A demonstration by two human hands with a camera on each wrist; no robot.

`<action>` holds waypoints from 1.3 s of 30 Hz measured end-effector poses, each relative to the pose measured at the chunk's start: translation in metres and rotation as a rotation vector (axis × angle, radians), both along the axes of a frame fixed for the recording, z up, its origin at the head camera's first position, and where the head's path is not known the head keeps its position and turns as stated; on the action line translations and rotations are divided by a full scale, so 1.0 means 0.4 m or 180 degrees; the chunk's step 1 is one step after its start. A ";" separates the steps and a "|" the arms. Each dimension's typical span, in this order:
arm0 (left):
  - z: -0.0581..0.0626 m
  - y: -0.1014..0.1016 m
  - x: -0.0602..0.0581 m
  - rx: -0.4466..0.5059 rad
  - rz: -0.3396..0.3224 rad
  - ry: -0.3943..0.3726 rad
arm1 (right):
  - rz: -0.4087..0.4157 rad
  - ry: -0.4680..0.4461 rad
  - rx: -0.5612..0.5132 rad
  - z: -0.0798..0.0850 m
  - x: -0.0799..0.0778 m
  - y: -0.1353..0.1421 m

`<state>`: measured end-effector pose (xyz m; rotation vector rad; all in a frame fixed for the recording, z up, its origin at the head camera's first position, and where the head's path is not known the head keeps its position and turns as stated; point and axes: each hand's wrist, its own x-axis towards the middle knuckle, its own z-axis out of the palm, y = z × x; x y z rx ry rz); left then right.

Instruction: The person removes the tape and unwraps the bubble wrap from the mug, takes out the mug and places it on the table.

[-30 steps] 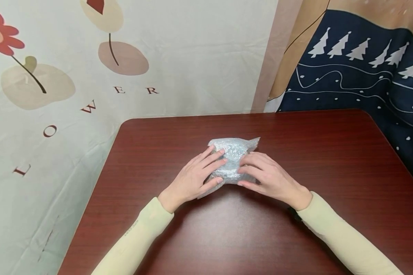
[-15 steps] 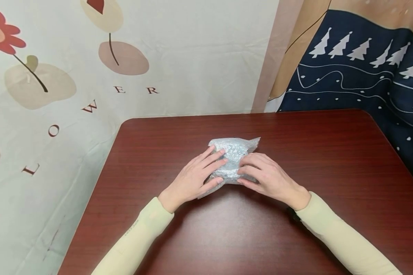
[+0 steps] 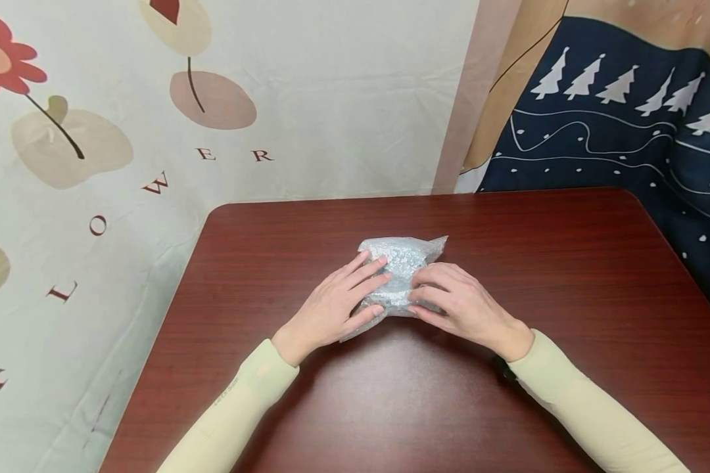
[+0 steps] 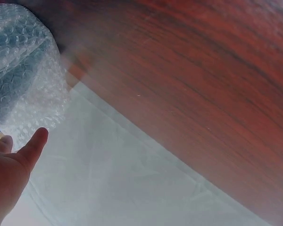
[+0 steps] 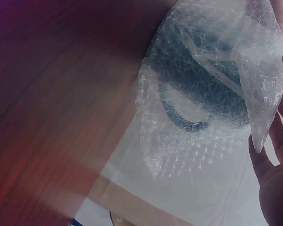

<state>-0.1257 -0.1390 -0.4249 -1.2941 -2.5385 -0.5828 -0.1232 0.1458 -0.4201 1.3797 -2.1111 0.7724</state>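
A mug wrapped in clear bubble wrap (image 3: 403, 253) lies on the table between both hands. Through the plastic in the right wrist view, a dark bluish body and a looped handle (image 5: 171, 115) show. My left hand (image 3: 330, 307) rests on the bundle's left side, fingers spread and mostly straight. On the other side my right hand (image 3: 469, 301) holds the bundle with bent fingers, its thumb near the front edge. A pointed flap of bubble wrap (image 5: 263, 113) hangs beside the right fingers. In the left wrist view, part of the wrap (image 4: 26, 70) shows above the left hand.
The dark red wooden table (image 3: 568, 276) has rounded far corners. Behind it hangs a pale cloth (image 3: 343, 85) with flowers and letters. A navy cloth (image 3: 603, 138) with white trees hangs at the right.
Both hands and the wrapped mug stay almost in place; the right hand shifts very slightly. At the left, the pale cloth's letters and flower drift a little to the right.
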 end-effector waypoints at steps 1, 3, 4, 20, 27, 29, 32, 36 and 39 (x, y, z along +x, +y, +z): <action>0.000 0.000 0.000 0.0003 -0.0001 0.0004 | 0.0000 -0.0002 -0.0002 0.000 0.000 0.000; -0.001 0.000 0.000 0.0010 -0.0008 0.0013 | -0.0012 -0.0025 0.0003 0.000 0.002 0.000; -0.002 -0.001 0.000 0.0010 -0.0007 0.0020 | -0.0017 -0.0028 0.0004 0.000 0.002 0.000; -0.002 -0.001 -0.002 -0.0004 0.0001 0.0043 | -0.0027 -0.0017 -0.0049 -0.001 0.007 0.008; -0.003 -0.001 -0.003 -0.0008 -0.0002 0.0051 | 0.0013 0.0001 -0.0149 -0.001 0.002 0.006; -0.004 0.000 -0.003 0.0000 -0.0006 0.0055 | 0.0026 0.0023 -0.0185 -0.001 0.001 0.005; -0.004 0.000 -0.003 0.0021 -0.0016 0.0064 | 0.0042 0.0042 -0.0214 -0.001 0.000 0.005; -0.004 0.000 -0.004 0.0047 -0.0030 0.0079 | 0.0039 0.0034 -0.0228 -0.002 0.000 0.005; -0.006 0.000 -0.004 0.0061 -0.0039 0.0086 | 0.0040 -0.0001 -0.0249 -0.003 0.000 0.006</action>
